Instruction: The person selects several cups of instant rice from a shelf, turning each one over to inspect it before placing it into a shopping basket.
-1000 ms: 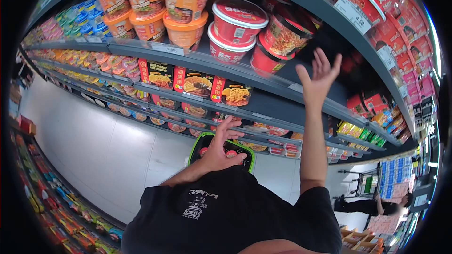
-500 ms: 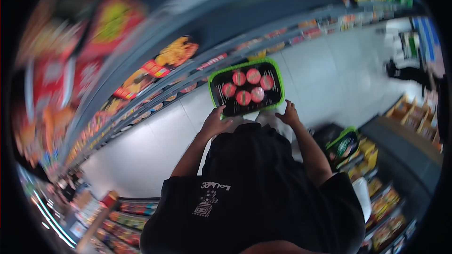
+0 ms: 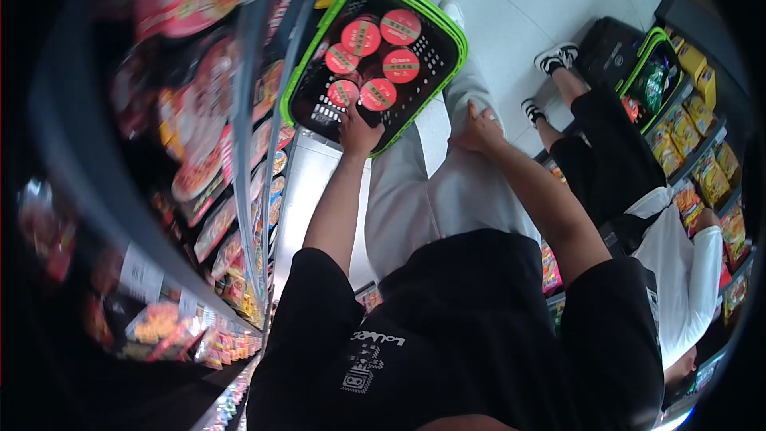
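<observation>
A black basket with a bright green rim (image 3: 459, 44) is in front of me, tilted in view. In it lie several tubs with round red lids (image 3: 400, 65). My left hand (image 3: 361, 132) reaches over the basket's near edge, its fingers closed at the nearest red-lidded tub (image 3: 343, 93); the tub's side is hidden. My right hand (image 3: 480, 128) rests on my light trouser leg (image 3: 463, 183) near the knee, fingers apart and holding nothing.
Shelves of packaged food (image 3: 215, 112) run close along the left. At right, another person in black shorts (image 3: 598, 164) is beside a second green-rimmed basket (image 3: 656, 72), a dark case (image 3: 598, 52) and shelves of yellow packets (image 3: 682, 132). Pale floor tiles (image 3: 503, 0) stretch ahead.
My view has turned and the basket appears larger and further left. My left hand has moved into the basket to a tub, and my right hand onto my leg. Another person now shows at right.
</observation>
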Demonstrator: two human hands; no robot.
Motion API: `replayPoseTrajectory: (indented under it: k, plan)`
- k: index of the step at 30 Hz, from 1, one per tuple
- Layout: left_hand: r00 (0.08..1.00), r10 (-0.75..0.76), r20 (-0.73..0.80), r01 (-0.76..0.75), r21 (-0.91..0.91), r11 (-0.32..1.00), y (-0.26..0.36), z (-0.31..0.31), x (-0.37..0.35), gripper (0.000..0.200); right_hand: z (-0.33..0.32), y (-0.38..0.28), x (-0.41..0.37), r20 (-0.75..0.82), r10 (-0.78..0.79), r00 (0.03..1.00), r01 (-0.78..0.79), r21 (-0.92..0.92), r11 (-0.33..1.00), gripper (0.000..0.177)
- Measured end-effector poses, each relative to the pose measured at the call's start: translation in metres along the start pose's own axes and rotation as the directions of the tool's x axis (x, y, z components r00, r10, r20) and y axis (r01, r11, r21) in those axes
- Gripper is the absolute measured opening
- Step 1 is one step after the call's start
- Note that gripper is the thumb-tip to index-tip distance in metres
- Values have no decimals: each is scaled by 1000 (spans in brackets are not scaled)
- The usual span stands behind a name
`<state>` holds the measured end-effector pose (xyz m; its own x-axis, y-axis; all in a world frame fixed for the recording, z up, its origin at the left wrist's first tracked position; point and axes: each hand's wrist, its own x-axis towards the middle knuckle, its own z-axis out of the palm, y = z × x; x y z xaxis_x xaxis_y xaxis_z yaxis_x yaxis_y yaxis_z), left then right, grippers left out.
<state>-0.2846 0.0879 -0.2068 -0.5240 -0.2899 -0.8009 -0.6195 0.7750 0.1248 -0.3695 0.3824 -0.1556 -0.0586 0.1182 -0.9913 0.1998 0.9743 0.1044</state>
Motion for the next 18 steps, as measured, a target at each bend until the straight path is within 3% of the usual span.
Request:
replayPoseTrajectory:
  k: [4,7,12,15,18]
  plan:
    - [995,-75,66,71,61,996,49,20,49,117,0,-10,16,-26,69,997,-71,-87,994,120]
    - [968,-206,142,183,162,970,69,41,78,129,-1,-5,23,-93,-10,996,1,-93,996,109]
    - [962,-260,84,238,212,948,59,80,102,123,-9,-2,19,-158,-63,985,50,-85,995,95]
    - [956,-295,6,292,113,950,50,75,92,111,-2,-1,19,-200,-86,976,68,-95,993,93]
    - [940,-332,-81,320,-139,937,33,48,60,111,2,2,19,-275,-119,954,97,-91,991,93]
